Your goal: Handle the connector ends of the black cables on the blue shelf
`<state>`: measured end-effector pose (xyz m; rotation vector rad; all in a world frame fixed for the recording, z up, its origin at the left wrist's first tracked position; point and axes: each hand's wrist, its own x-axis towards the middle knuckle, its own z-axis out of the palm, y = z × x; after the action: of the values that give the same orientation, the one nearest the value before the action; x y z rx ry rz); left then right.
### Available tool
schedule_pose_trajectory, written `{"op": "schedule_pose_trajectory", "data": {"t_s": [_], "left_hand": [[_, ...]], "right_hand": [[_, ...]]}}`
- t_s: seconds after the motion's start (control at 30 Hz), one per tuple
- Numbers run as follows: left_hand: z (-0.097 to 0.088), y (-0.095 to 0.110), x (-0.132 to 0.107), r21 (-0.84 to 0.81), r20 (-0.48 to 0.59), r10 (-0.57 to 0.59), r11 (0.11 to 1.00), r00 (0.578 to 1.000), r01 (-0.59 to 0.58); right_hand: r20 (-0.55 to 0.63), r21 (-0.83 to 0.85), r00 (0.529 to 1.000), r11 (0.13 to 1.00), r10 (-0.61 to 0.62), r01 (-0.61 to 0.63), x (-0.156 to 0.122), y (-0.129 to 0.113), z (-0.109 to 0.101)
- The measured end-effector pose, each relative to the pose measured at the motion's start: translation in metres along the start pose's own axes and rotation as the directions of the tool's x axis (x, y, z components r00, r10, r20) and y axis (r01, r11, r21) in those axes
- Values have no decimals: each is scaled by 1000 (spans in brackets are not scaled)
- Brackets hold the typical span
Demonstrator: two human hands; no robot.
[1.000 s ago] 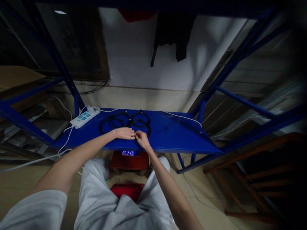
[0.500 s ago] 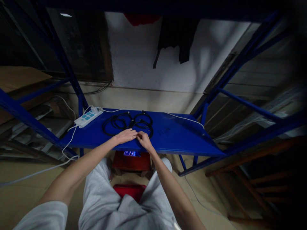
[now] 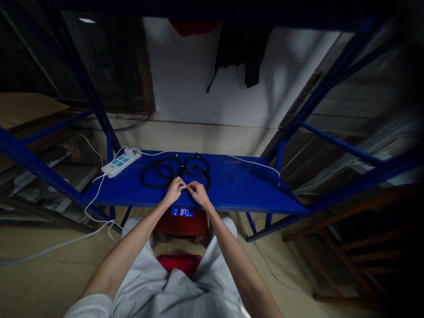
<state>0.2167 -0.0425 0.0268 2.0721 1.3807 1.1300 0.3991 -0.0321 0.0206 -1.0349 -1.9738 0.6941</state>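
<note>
Black cables (image 3: 156, 173) lie in loose coils on the blue shelf board (image 3: 245, 185), just beyond my hands. My left hand (image 3: 175, 190) is closed, with thumb and fingertips pressed together near the board's front edge. Almost touching it, my right hand (image 3: 198, 193) is curled in a similar pinch, in front of the right-hand coil (image 3: 198, 170). Whatever lies between the fingertips is too small to make out. The hands cover the near parts of the coils.
A white power strip (image 3: 121, 162) with its cord sits at the board's left end. Blue rack posts (image 3: 281, 152) frame both sides. Below the board, a lit screen (image 3: 182, 212) rests on a red-brown stool (image 3: 185, 225). A wooden chair (image 3: 338, 265) stands at the right.
My left hand has gone from lying flat with extended fingers to a pinch, its wrist swinging in toward the middle. My right hand has stayed nearly in place.
</note>
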Motion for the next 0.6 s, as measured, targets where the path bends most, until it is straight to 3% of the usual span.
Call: {"op": "schedule_pose_trajectory", "data": {"t_s": [0.27,0.6], "left_hand": [[4,-13,4,-33,47,-78,996,996,79],[3,-9,0,43,25,-90,995,996,89]], "right_hand": [[31,9,999,1000,-16,16,1,0,0],[-7,47,1000,999,-7,7,1,-3,-1]]}}
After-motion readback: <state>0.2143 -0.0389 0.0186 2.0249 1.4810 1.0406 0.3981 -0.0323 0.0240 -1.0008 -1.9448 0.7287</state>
